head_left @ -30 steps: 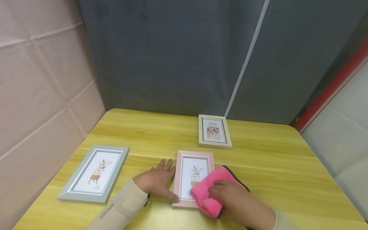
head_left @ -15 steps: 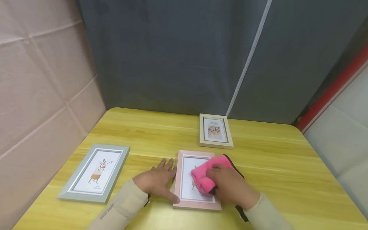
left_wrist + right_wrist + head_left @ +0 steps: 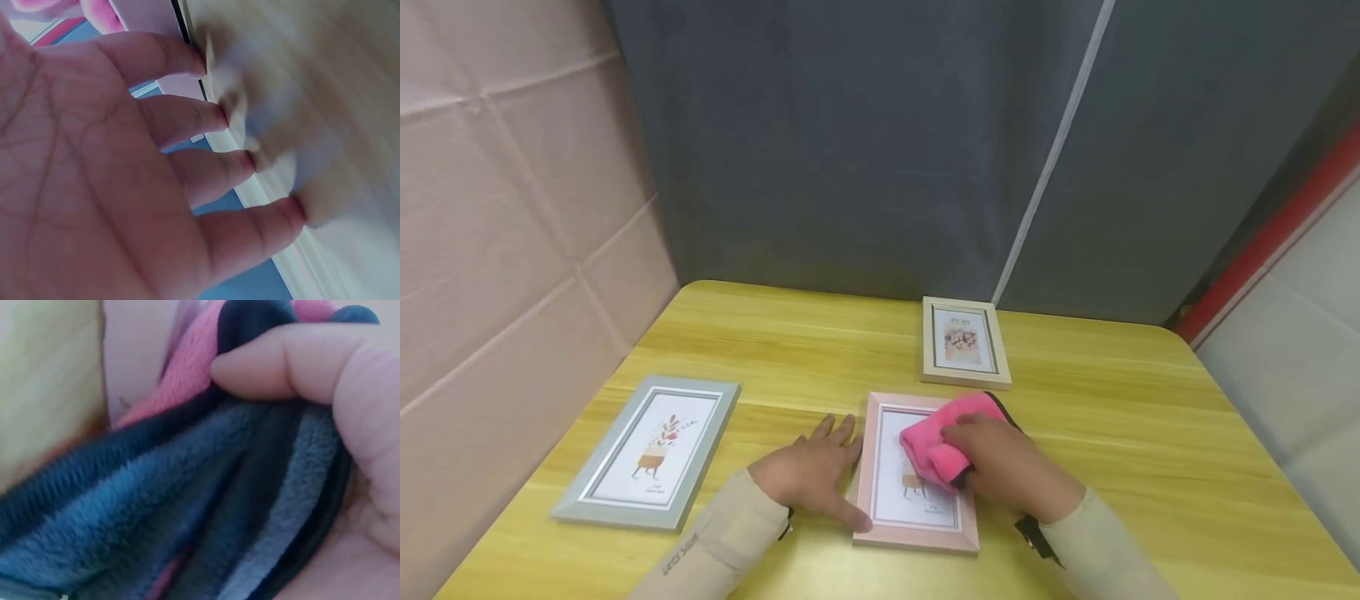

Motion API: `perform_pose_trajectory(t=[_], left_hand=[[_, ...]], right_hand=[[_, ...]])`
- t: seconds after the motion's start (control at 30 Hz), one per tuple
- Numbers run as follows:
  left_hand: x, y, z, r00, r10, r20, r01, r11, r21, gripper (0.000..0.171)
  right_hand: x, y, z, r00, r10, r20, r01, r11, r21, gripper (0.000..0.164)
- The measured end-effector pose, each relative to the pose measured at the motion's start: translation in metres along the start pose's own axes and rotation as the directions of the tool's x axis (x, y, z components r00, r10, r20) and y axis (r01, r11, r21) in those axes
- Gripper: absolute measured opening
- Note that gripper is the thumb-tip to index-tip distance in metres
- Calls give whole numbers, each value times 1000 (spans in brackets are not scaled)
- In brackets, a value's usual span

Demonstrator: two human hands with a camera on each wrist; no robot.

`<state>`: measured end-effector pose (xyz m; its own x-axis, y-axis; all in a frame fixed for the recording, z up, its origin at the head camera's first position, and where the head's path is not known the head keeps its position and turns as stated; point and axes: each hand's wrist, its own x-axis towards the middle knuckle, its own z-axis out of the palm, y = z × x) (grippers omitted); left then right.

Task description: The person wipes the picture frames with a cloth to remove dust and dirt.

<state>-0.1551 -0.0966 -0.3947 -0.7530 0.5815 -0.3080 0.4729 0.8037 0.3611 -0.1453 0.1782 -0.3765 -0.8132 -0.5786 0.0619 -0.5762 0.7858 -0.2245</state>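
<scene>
A pink picture frame (image 3: 887,496) with a potted-plant print lies face up on the wood-grain table. My left hand (image 3: 812,477) rests at its left side, thumb on the frame's lower left corner. In the left wrist view, the left hand (image 3: 119,162) has its fingers spread, tips against the tabletop. A folded pink cloth (image 3: 936,442) with dark edging covers the frame's upper right part, gripped by my right hand (image 3: 1018,471). From the right wrist, the cloth (image 3: 137,494) shows a grey-blue underside, pinched under the thumb; the other fingers are mostly hidden.
A grey-green picture frame (image 3: 643,454) lies to the left. Farther back, right of centre, is a cream picture frame (image 3: 966,343). Behind the table (image 3: 1112,400) stands a dark grey panel (image 3: 850,150), with a pale pink wall (image 3: 512,217) along the left.
My right hand and the cloth have moved away from me, from the pink frame's lower right corner to its upper right part, uncovering the lower print. The left hand stays put.
</scene>
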Motion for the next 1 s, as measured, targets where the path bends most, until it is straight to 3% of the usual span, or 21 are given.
perform_pose_trajectory(t=[0.17, 0.3, 0.4, 0.6, 0.83, 1.0], left_hand=[[0, 3, 1, 1000, -5, 4, 5, 1000, -2, 117], [-1, 5, 0, 1000, -9, 1, 9, 1000, -4, 117], [-2, 6, -2, 1000, -8, 1, 8, 1000, -11, 118], [-3, 4, -2, 1000, -7, 15, 7, 1000, -8, 117], [-4, 2, 0, 1000, -1, 18, 1, 1000, -26, 117], [-2, 2, 0, 1000, 0, 13, 1, 999, -35, 117]], right_hand=[[-28, -13, -9, 993, -113, 32, 111, 993, 51, 31], [-43, -26, -11, 987, -110, 119, 105, 993, 52, 25], [-46, -31, -6, 986, -111, 123, 107, 994, 36, 21], [-33, -28, 6, 993, -113, 43, 113, 994, -1, 32], [-3, -9, 7, 997, 65, 51, -66, 998, 13, 29], [14, 6, 9, 990, 136, 35, -137, 991, 10, 21]])
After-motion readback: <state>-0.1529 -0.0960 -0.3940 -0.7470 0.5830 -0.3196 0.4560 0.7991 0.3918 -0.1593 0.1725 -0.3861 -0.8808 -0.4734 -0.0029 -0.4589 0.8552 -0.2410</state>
